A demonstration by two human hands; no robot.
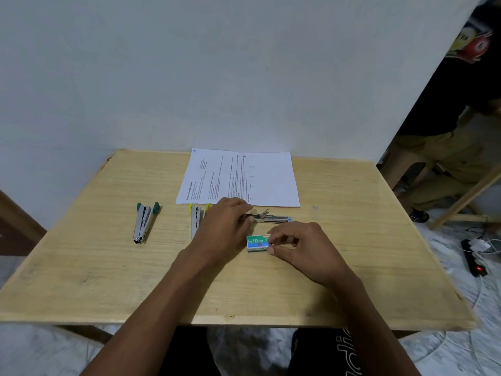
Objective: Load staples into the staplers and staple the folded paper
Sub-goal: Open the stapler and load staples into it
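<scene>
Fingers (284, 232) of our right hand (309, 248) pinch the staple box (256, 242) end, mid-surface (108, 267); our left hand (225, 226) grips the open stapler (273, 219) just behind. We should ease the tray out slowly, box level, lest strips spill.

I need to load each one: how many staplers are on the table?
3. The green stapler lies far left; the yellow stapler is partly hidden behind the left hand; the blue stapler, opened, is held by that hand.
</scene>
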